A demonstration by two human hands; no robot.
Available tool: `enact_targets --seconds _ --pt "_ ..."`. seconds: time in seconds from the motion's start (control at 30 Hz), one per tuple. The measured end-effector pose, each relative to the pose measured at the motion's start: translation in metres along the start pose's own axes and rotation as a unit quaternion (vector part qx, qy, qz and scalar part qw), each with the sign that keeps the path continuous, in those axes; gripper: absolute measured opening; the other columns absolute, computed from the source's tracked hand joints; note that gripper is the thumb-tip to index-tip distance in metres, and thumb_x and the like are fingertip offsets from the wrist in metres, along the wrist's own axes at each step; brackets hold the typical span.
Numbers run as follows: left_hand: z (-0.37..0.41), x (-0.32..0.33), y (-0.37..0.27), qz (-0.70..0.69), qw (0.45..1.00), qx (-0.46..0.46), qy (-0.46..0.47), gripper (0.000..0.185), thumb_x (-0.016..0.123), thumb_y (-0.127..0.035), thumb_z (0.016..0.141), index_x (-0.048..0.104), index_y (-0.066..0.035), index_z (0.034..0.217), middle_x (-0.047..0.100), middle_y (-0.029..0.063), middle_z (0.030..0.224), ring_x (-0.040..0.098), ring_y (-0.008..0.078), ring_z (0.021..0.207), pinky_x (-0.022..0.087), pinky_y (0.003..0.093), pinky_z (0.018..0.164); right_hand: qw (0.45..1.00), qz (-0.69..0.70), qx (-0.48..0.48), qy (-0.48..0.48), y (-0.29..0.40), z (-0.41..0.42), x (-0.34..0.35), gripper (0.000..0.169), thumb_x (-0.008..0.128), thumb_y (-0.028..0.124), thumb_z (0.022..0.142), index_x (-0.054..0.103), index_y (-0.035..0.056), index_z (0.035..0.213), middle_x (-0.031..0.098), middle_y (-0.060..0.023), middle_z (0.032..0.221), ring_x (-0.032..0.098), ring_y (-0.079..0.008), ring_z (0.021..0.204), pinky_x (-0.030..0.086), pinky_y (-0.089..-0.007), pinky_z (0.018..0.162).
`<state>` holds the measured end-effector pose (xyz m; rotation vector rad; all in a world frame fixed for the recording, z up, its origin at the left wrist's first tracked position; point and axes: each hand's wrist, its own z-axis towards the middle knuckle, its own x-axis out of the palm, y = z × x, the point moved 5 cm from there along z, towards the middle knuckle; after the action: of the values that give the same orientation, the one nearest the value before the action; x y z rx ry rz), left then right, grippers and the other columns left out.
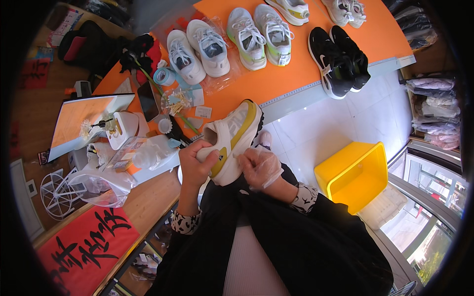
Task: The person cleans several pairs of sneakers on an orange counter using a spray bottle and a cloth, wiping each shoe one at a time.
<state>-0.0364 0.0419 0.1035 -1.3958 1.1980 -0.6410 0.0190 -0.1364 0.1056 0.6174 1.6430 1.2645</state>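
My left hand is shut on a white sneaker with mustard-yellow trim, gripping it by the heel. The shoe is held above my lap with its toe pointing away from me. Dark lugs show along the outsole, and large lettering runs over the side. A thin clear plastic glove covers my right hand. Its fingers are curled in and touch the white midsole. Whether a small thing sits between those fingertips is hidden. Beyond the shoe, a clear tub of cotton swabs rests on the orange tabletop.
Several shoes stand on the tabletop, including white sneakers and black sneakers at its near edge. A phone, a tape roll, a small white cup and a mirror crowd the left. On the right is a yellow bin.
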Motion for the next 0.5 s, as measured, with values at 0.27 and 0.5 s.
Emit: enact_targets --seconds 0.27,0.5 --pt "-0.003 0.007 -0.007 0.012 1.000 0.019 -0.006 0.014 0.068 -0.009 0.072 0.060 0.003 0.074 0.059 0.0015 0.066 0.051 0.0060 0.062 0.042 0.0223 0.057 0.997 -0.052 0.047 -0.045 -0.050 0.021 -0.011 0.027 0.058 0.013 0.082 0.051 0.0041 0.057 0.052 -0.0171 0.054 0.051 -0.0365 0.052 0.040 -0.0424 0.057" --pt "-0.001 0.004 0.000 -0.027 1.000 0.004 -0.011 0.013 0.067 -0.008 0.073 0.060 0.002 0.077 0.059 0.0004 0.068 0.052 0.0057 0.063 0.042 0.0219 0.058 0.995 0.020 -0.073 0.068 0.019 -0.007 0.004 0.015 0.060 0.008 0.077 0.054 0.0035 0.064 0.054 -0.0173 0.061 0.056 -0.0365 0.057 0.044 -0.0409 0.051"
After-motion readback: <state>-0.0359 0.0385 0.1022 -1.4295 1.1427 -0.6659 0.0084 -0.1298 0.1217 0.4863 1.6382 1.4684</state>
